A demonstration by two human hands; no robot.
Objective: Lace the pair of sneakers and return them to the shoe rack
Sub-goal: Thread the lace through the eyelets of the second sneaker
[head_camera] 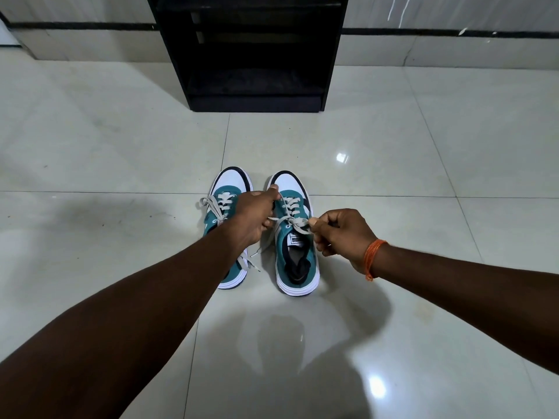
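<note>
squarely between both hands, the right sneaker, left hand and right hand each pinched on its lace

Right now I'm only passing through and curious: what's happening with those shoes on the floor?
A person is tying the laces on the right-hand teal-and-white sneaker, which stands beside its mate, the left-hand teal-and-white sneaker, on the pale tiled floor. The left hand and the right hand each pinch part of the grey lace and pull it apart. The other sneaker already has a bow. The black shoe rack stands just beyond, its visible shelves bare.
</note>
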